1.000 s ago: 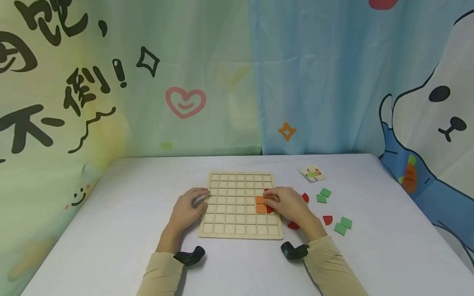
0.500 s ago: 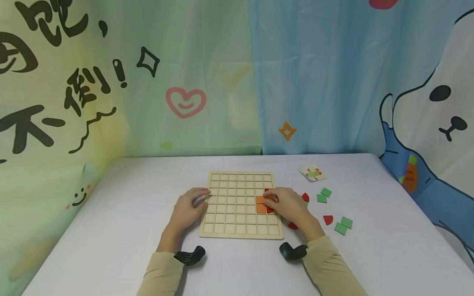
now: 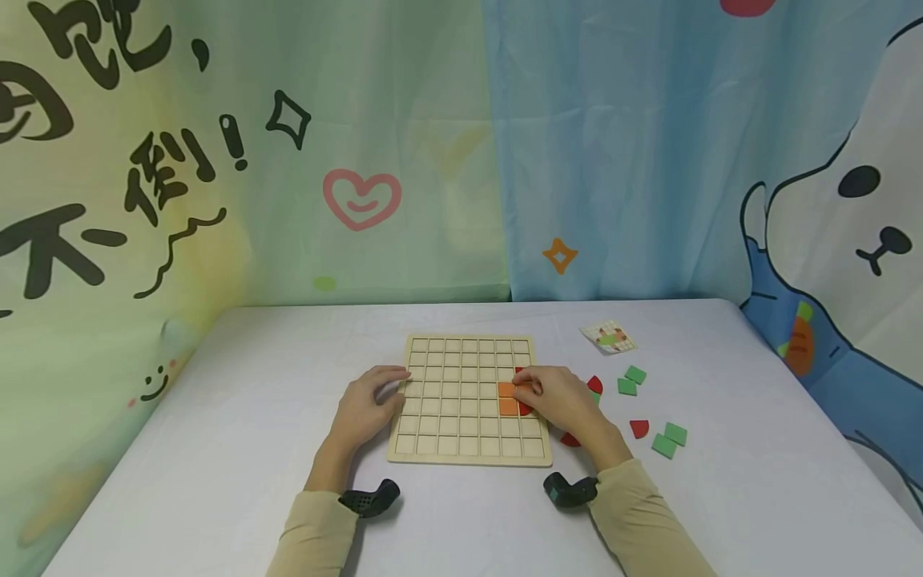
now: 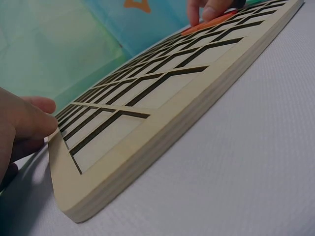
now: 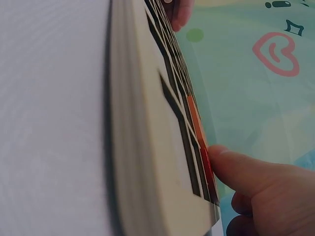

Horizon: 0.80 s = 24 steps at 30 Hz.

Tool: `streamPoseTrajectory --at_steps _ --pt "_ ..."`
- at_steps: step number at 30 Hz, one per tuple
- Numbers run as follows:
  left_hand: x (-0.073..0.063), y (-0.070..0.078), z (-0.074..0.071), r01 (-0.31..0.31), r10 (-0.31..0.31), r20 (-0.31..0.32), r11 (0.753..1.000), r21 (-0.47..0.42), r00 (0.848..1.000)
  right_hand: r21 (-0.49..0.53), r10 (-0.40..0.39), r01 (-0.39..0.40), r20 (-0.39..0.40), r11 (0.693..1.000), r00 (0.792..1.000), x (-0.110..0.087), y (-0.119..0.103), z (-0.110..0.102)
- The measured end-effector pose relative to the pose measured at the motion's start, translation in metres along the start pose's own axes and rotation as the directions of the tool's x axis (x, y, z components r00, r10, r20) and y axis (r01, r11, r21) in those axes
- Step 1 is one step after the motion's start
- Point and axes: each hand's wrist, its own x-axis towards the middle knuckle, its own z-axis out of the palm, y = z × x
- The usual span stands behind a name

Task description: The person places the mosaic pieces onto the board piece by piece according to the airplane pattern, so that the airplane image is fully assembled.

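Note:
A square wooden grid board (image 3: 440, 437) lies flat on the table. Along its left edge rests my left hand (image 3: 368, 405), thumb and index finger spread apart and touching the rim. Over the right side of the board, my right hand (image 3: 566, 401) has its thumb and index fingertips on the tiles, close together. Beside those fingertips lie orange tiles (image 3: 508, 407) in their cells. A red tile (image 3: 525, 409) shows partly under the hand, and another red bit peeks out above it. Whether a tile is pinched between the right fingertips is hidden.
Loose green tiles (image 3: 664, 446) and red rounded pieces (image 3: 638, 429) are scattered right of the board. A small pattern card (image 3: 609, 337) lies farther back. Each forearm carries a black wrist camera (image 3: 572, 490). A printed curtain (image 3: 440, 264) hangs behind the table.

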Motion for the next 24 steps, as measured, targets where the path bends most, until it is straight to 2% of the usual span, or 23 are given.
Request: streamPoseTrajectory --at_steps 9,14,18,24 --pt "0.001 0.001 -0.001 0.017 -0.017 0.011 1.0 0.003 1.0 0.003 0.001 -0.001 -0.005 1.0 1.0 0.0 0.0 0.0" --pt "0.0 0.002 -0.002 0.021 -0.021 0.007 1.0 0.002 1.0 0.028 0.023 -0.023 -0.007 0.999 1.0 0.0 0.003 -0.007" --pt "0.0 0.002 -0.001 0.034 -0.034 0.006 0.999 0.005 0.999 0.045 0.06 -0.059 -0.026 0.997 0.998 -0.001 0.013 -0.019" --pt "0.0 0.002 0.001 0.038 -0.038 0.003 0.999 0.006 0.999 0.019 0.092 -0.091 -0.121 0.996 0.988 -0.006 0.04 -0.043"
